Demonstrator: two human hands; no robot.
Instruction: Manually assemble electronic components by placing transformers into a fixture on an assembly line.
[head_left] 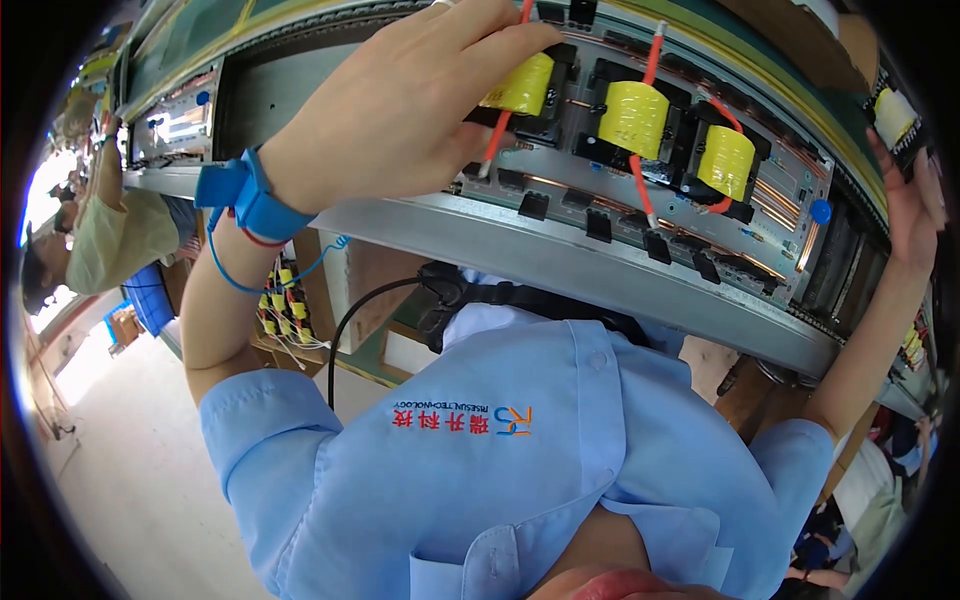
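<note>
Three yellow-taped transformers (634, 118) sit seated in the grey fixture tray (600, 262); slots toward its near edge remain unfilled. Left hand (400, 100), fingers (510, 50) pinching an orange lead (500, 130) on the transformer at the tray's left end. Right hand (915, 200), beyond the tray's right end, raised beneath another yellow-taped transformer (893, 115); grasp cannot be told. Blue wrist strap (245, 195) with coiled cord hangs left of the tray.

left hand (400, 100): on leftmost transformer (522, 85) of circuit board (600, 190)
other two transformers (680, 135): right of it
right hand (910, 200): right of board
</note>
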